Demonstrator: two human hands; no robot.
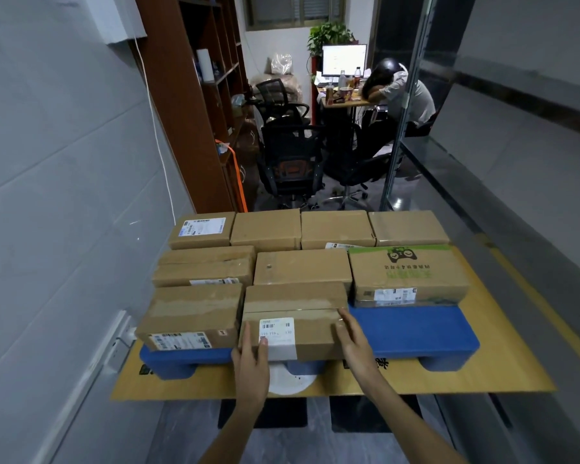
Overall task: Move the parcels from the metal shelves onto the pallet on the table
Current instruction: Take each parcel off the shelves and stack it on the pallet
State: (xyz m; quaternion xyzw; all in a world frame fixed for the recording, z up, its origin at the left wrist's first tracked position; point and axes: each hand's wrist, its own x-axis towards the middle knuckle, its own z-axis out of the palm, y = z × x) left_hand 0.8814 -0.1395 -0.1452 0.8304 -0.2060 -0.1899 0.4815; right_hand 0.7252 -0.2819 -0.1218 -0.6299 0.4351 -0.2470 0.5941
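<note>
Single wide-angle view from the head, facing forward and down, close over the near edge of the table (482, 376), pallet (416, 329) just below, office chairs (292, 155) far beyond

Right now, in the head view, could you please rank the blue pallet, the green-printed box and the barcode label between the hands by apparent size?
1. blue pallet
2. green-printed box
3. barcode label
No close calls.

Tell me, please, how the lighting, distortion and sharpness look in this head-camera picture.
In the head view the light is dim and cool, with soft shadow under the blue plastic pallet; the lit white computer monitor at the back is blown out; wide-angle distortion bows the joints of the grey wall; the white barcode label on the near brown cardboard parcel is slightly soft.
</note>
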